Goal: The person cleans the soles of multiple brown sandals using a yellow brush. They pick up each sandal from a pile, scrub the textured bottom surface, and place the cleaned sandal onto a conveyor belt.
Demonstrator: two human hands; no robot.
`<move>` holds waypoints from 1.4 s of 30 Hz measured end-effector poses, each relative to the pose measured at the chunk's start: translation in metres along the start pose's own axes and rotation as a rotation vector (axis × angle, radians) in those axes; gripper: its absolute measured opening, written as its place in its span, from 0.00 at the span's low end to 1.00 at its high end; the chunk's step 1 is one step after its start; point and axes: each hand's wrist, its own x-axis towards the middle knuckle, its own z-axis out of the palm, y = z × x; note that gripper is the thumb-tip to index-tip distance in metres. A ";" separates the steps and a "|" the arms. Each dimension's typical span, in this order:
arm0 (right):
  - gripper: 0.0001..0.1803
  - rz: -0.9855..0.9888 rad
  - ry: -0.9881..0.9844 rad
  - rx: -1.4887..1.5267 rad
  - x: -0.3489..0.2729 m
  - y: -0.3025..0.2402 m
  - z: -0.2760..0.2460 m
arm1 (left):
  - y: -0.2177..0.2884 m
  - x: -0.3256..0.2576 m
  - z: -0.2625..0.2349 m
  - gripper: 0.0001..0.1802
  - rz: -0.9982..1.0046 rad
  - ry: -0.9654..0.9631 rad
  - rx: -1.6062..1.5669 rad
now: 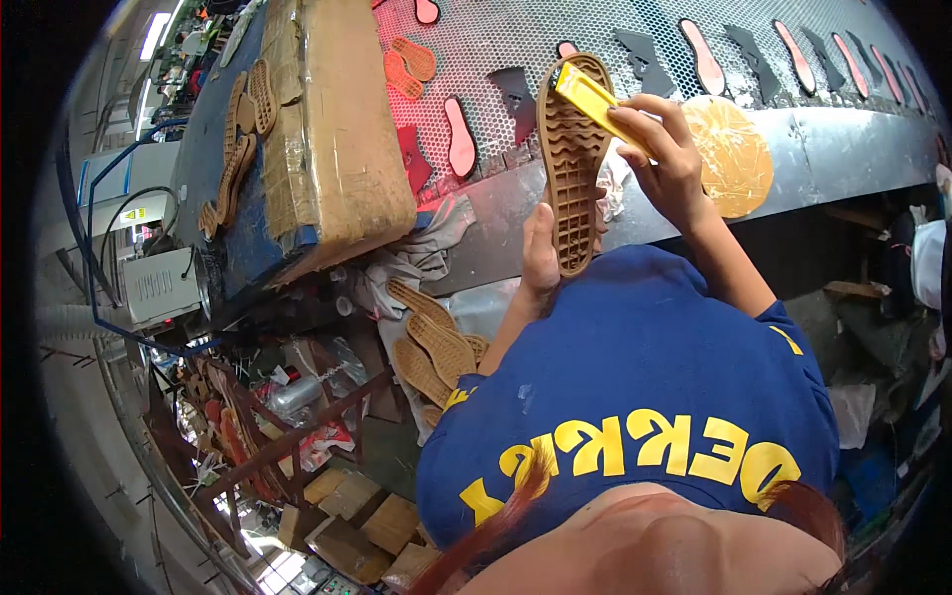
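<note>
My left hand (540,250) grips the heel end of a tan shoe sole (573,188), holding it upright with its wavy, gridded underside in view. Part of that hand is hidden behind the sole. The fingers of my right hand (666,159) are closed around a flat yellow-handled tool (595,102). Its far end lies over the upper part of the sole, near the left edge. Whether it is a brush or a blade I cannot make out. Several more tan soles (436,339) lie in a pile below and to the left of my left hand.
A perforated metal conveyor (635,30) runs beyond my hands, carrying pink insoles (461,139) and dark cut pieces (645,61). A round yellowish disc (732,154) rests at its metal edge. To the left, a taped cardboard box (347,129) stands near more soles (238,129).
</note>
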 end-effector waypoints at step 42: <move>0.13 0.051 -0.261 0.139 -0.035 -0.028 0.009 | 0.025 0.007 -0.014 0.39 -0.294 0.095 -0.546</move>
